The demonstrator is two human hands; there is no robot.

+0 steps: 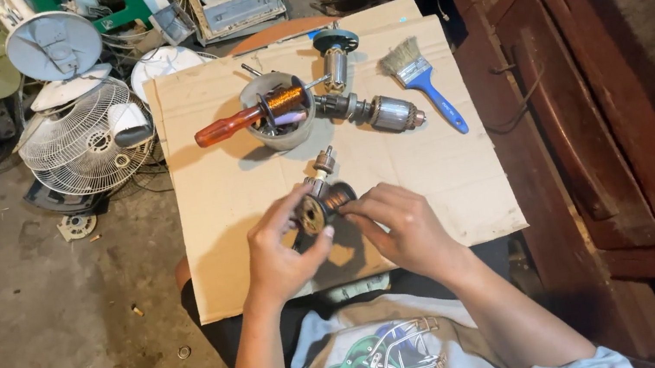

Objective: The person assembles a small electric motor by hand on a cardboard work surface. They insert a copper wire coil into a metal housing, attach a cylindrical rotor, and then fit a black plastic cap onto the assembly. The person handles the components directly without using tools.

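Left hand fingers curled, gripping motor armature over cardboard sheet. Armature lower end hidden between hands. Right hand fingers pinch armature's right side; fingertips partly concealed. Paintbrush upper right.

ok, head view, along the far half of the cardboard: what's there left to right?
Orange-handled screwdriver → grey bowl holding a copper coil → motor armature → blue-handled paintbrush. Nearer, both hands hold a second armature.

Two hands; three motor armatures; one brush; one screwdriver; one bowl.
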